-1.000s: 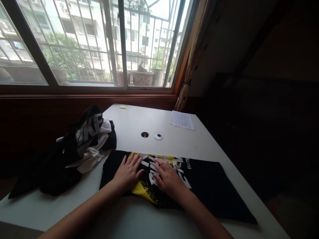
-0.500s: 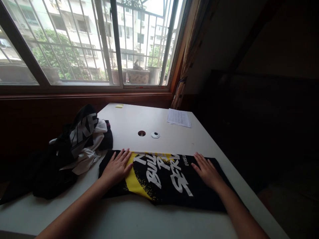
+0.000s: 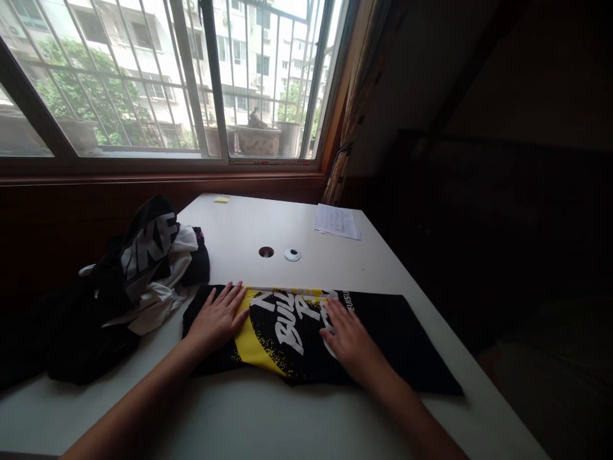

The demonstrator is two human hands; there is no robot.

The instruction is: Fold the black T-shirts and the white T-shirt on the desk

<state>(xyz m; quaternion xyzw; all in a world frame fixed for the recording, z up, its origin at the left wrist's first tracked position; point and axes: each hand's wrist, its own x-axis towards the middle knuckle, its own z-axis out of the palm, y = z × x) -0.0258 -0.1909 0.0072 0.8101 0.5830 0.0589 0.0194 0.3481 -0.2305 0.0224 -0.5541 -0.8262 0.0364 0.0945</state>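
Observation:
A black garment (image 3: 393, 338) with yellow patches and white lettering lies folded into a long flat strip across the white table (image 3: 239, 415). My left hand (image 3: 218, 319) rests palm down on its left part, beside the yellow area, fingers spread and pointing away from me. Over the white lettering near the middle lies my right hand (image 3: 348, 335), also flat with its fingers apart. Neither hand grips anything.
To the left is a heap of black and white clothes (image 3: 148, 255). Farther back are paper sheets (image 3: 338, 222), a yellow note (image 3: 221, 199), a round hole (image 3: 266, 252) and a round white cover (image 3: 292, 255). A barred window stands behind the table.
My right hand has slid left across the garment, from its right part onto the lettering. My left hand stays on the left part. The whole view has shifted slightly.

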